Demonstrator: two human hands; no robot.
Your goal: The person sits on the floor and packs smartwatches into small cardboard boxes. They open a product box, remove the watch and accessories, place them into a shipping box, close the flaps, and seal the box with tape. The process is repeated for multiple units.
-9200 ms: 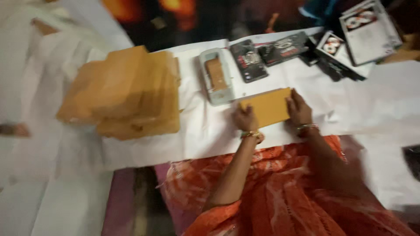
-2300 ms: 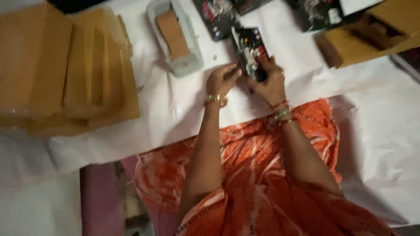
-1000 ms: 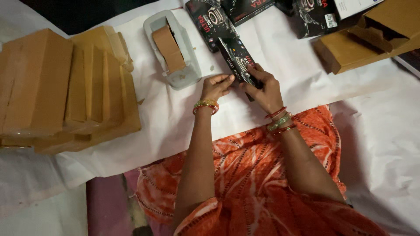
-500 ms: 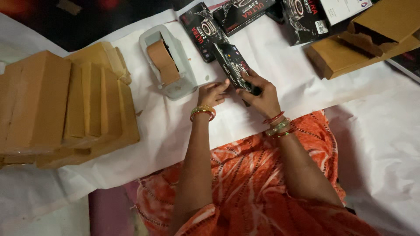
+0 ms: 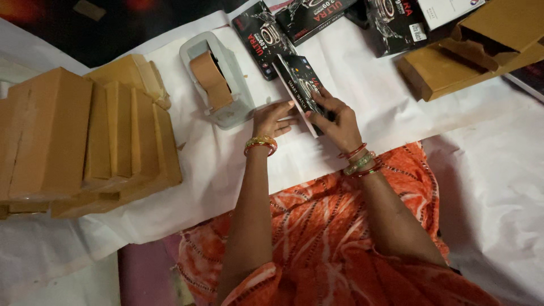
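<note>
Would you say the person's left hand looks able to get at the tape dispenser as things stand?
Probably yes. The left hand rests on the white paper just beside the tape dispenser, with nothing between them. It only touches the edge of the black box that the right hand holds.

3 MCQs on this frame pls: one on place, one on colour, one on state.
1. Where is the tape dispenser?
A. Between the brown boxes and the black box
B. On the lap
C. On top of the brown boxes

2. What colour is the tape roll?
A. Blue
B. Brown
C. Clear

3. What is the right hand doing?
A. Hanging free
B. Holding the black box
C. Pulling tape

Answers:
1 A: it sits on the white paper between them.
2 B: the roll is tan-brown.
3 B: its fingers grip the box, with the left hand at the box's edge.
</note>
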